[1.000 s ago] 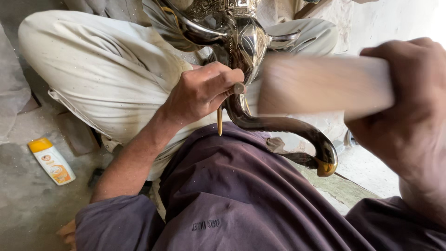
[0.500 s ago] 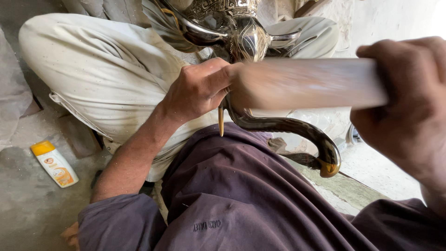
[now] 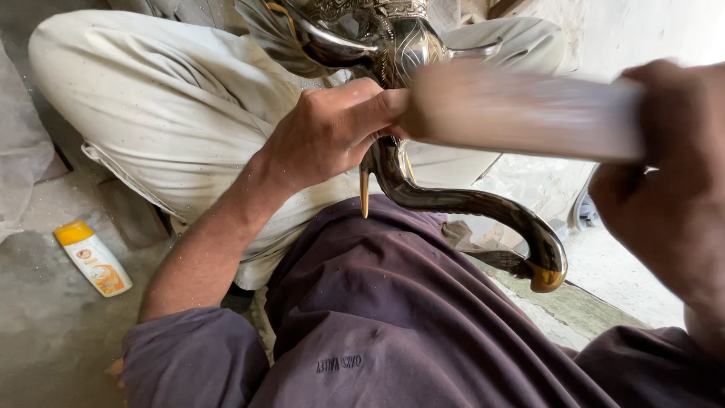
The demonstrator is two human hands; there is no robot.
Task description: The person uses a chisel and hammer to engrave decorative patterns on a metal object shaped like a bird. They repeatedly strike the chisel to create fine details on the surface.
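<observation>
**Chasing a metal spout: punch steady, mallet square**

Left hand [image 3: 328,136] is closed around a thin brass-coloured punch [image 3: 365,195], whose pointed end sticks out below the fist; the working end is hidden behind the fingers, so contact with the metal can't be confirmed. Right hand [image 3: 668,189] is clenched on a pale wooden mallet [image 3: 521,109], motion-blurred, with its head right at the left fist.

The workpiece is an ornate silver-toned metal vessel [image 3: 377,34] at the top of the view, resting against the lap. Its curved spout [image 3: 483,208] sweeps down and right over the purple-clad knee [image 3: 393,302] to a brass-coloured tip [image 3: 545,278].

To do this step well, as I judge it:
- keep the left fist braced against the vessel so the punch doesn't skate on the curved surface
- land the mallet flat on the punch end, clear of the knuckles, since they sit very close
- use light, even taps; thin sheet would dent easily
- hold the spout firm against the knee so it can't roll

Another person in cream trousers [image 3: 174,106] sits opposite, close to the work. A small white bottle with an orange cap [image 3: 92,258] lies on the grey floor [image 3: 38,340] at left, well apart from the hands.
</observation>
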